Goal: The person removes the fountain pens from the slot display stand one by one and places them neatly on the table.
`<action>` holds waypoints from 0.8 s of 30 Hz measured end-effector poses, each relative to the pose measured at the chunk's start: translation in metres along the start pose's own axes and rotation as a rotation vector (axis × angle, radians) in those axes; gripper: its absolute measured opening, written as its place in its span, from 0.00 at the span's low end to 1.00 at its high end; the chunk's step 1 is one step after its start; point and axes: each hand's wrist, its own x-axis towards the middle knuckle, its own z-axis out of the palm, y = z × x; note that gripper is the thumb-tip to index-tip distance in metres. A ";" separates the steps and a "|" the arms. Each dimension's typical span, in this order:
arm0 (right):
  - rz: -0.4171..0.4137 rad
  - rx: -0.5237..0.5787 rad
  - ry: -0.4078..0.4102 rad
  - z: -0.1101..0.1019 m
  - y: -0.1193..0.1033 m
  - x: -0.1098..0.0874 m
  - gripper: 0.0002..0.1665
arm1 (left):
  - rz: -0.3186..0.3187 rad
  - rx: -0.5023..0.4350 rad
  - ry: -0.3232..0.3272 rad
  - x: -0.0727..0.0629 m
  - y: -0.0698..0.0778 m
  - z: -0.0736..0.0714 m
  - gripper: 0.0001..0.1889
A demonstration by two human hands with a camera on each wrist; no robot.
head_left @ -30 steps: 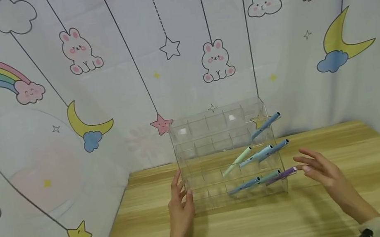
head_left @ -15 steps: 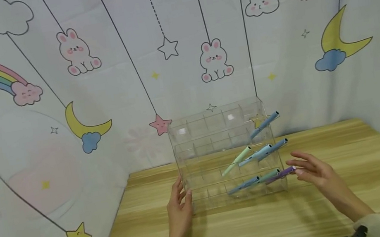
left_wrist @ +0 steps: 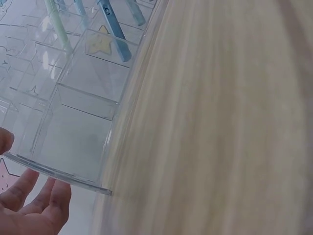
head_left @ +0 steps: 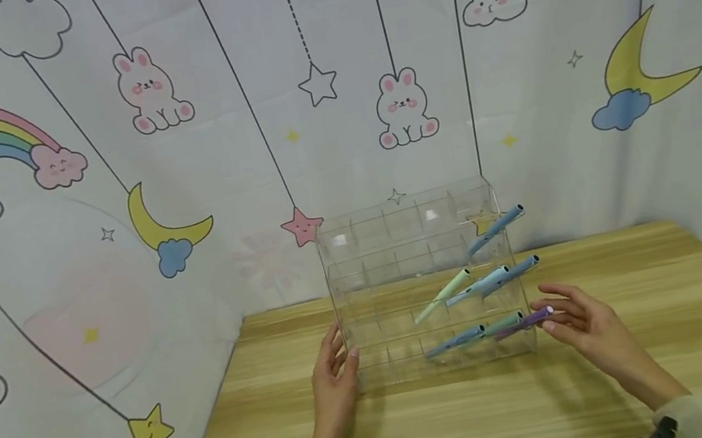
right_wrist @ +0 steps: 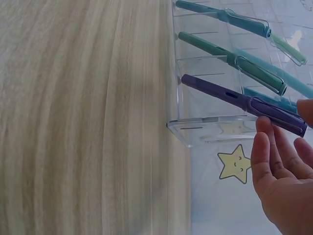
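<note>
A clear acrylic pen rack (head_left: pixel 363 325) stands on the table, its compartments in stepped rows. My left hand (head_left: pixel 336 388) holds the rack's left side wall, thumb in front and fingers behind, also visible in the left wrist view. By the lower right corner is my right hand (head_left: pixel 596 333), fingers loosely bent. In the right wrist view its fingertips (right_wrist: pixel 262 125) are right by the capped end of a purple pen (right_wrist: pixel 215 90), with the thumb (right_wrist: pixel 305 110) across from them. Beside that pen lean a green pen (right_wrist: pixel 232 59) and a blue pen (right_wrist: pixel 234 19) in the bottom row.
Higher in the rack lean a light green pen (head_left: pixel 442 297), a light blue pen (head_left: pixel 474 287), a blue pen (head_left: pixel 510 275) and a top blue pen (head_left: pixel 495 229). The wood-grain table (head_left: pixel 454 419) ends against a printed white curtain (head_left: pixel 235 192).
My right hand has moved left, closer to the purple pen and the rack's right side. My left hand stays at the left wall. The head view has shifted slightly.
</note>
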 end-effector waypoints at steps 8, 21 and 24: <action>0.004 -0.041 0.032 0.006 0.001 0.003 0.33 | -0.043 -0.011 -0.001 -0.003 -0.001 -0.006 0.32; -0.095 -0.092 0.128 0.008 0.003 0.004 0.20 | -0.060 -0.045 -0.048 -0.001 0.001 -0.008 0.33; -0.106 -0.093 0.140 0.005 0.004 0.001 0.19 | -0.058 -0.044 -0.057 0.001 0.000 -0.004 0.33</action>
